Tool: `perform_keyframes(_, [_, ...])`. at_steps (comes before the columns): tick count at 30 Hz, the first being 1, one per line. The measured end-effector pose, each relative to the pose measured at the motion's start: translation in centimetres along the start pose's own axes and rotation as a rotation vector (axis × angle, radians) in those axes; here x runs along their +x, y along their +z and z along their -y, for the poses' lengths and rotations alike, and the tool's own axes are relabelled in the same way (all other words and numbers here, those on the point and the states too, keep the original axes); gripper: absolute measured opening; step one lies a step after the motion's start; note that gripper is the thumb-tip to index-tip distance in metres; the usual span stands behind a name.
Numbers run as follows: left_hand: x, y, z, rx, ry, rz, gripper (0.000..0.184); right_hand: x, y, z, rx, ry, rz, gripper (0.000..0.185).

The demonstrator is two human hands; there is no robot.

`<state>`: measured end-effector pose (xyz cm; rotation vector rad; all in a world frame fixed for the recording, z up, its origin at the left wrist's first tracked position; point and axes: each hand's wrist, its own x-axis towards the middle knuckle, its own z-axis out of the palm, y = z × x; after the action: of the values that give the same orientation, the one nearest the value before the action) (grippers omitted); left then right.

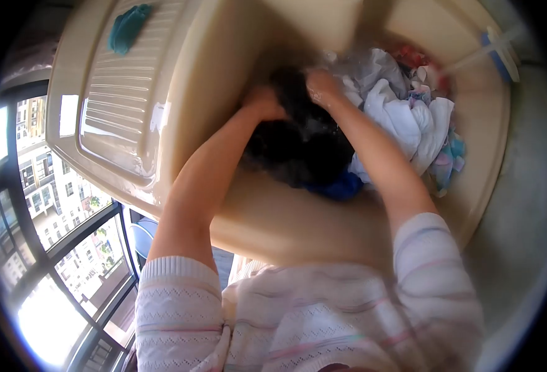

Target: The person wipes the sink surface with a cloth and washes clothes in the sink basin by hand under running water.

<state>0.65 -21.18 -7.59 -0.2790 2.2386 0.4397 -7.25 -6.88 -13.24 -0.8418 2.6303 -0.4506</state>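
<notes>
Inside the beige sink (298, 223), our left hand (264, 103) and right hand (323, 87) clutch black cloth (323, 152), probably soft, water-heavy and slippery, best gripped by bunched folds.

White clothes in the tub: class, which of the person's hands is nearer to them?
Right. The right hand is at the black cloth, close beside the white clothes; the left hand is farther away, across a strip of that cloth.
</notes>
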Motion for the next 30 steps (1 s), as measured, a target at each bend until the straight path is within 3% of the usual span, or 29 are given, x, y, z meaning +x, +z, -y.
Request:
perform_keyframes(1, [-0.6,-0.3,-0.2,-0.186,-0.019,-0.118,0.065,1.0,-0.5,-0.3,0.087,0.032,0.056,0.025])
perform_keyframes(2, [-1.1,-0.7,-0.5,-0.183,-0.02,-0.209,0.063,1.7,-1.0,-0.5,0.18,0.07,0.108,0.026])
perform_keyframes(4, [-3.0,-1.0,-1.6,-0.191,-0.014,-0.376,0.06,-0.5,-3.3,-0.8,0.24,0.019,-0.018,0.029])
perform_keyframes(5, [-4.0,-1.5,-2.6,-0.149,0.094,-0.46,0.057,-1.9,-4.6,-1.9,0.261,-0.01,-0.078,0.031])
perform_keyframes(7, [-8.8,-3.9,-5.5,-0.063,0.306,-0.611,0.052,-6.1,-6.2,-5.1,0.895,-0.015,-0.2,0.026])
perform_keyframes(9, [-11.4,-3.6,-7.5,0.059,0.582,-0.749,0.049,-10.5,-12.8,-4.1,1.157,0.125,-0.101,0.025])
perform_keyframes(10, [-12.6,-3.4,-8.2,0.144,0.691,-0.779,0.048,-9.9,-14.4,-5.9,1.473,0.26,-0.005,0.029])
perform_keyframes(12, [-14.2,-2.0,-7.8,0.229,0.688,-0.635,0.051,-8.9,-16.7,-6.7,1.686,0.266,-0.028,0.029])
perform_keyframes(13, [-14.3,-1.8,-7.2,0.279,0.686,-0.564,0.053,-8.5,-14.2,-5.3,1.452,0.075,-0.102,0.031])
perform_keyframes(14, [-14.3,-2.3,-6.3,0.205,0.588,-0.332,0.067,-8.1,-10.3,-3.9,1.138,-0.01,0.044,0.037])
perform_keyframes(15, [-14.0,-3.2,-5.4,0.109,0.543,-0.348,0.076,-7.8,-6.5,-2.4,0.822,-0.129,0.152,0.045])
perform_keyframes(16, [-13.9,-4.0,-4.4,0.018,0.5,-0.359,0.086,-11.4,-8.2,2.5,0.05,-0.164,0.009,0.051])
perform_keyframes(17, [-14.3,-4.3,-4.0,0.1,0.479,-0.383,0.096,-13.2,-6.7,3.4,-0.061,-0.228,-0.119,0.053])
perform_keyframes(20, [-11.9,1.0,-3.5,0.402,0.297,-0.251,0.102,-16.9,-5.7,3.7,-0.064,-0.336,-0.221,0.049])
perform_keyframes(23, [-8.2,3.3,-4.0,0.253,0.339,-0.288,0.09,-16.1,-2.4,2.6,-0.026,-0.269,-0.293,0.047])
perform_keyframes(26, [-4.8,2.9,-4.0,0.101,0.29,-0.401,0.076,-11.7,-0.7,1.3,-0.028,-0.153,-0.203,0.04])
perform_keyframes(28, [-1.7,1.0,-3.9,-0.027,0.235,-0.54,0.069,-6.7,-1.6,0.8,-0.144,-0.091,-0.109,0.032])
perform_keyframes(30, [3.0,0.4,-3.5,-0.294,0.112,-0.561,0.063,-1.1,-3.6,0.0,-0.187,-0.099,0.332,0.025])
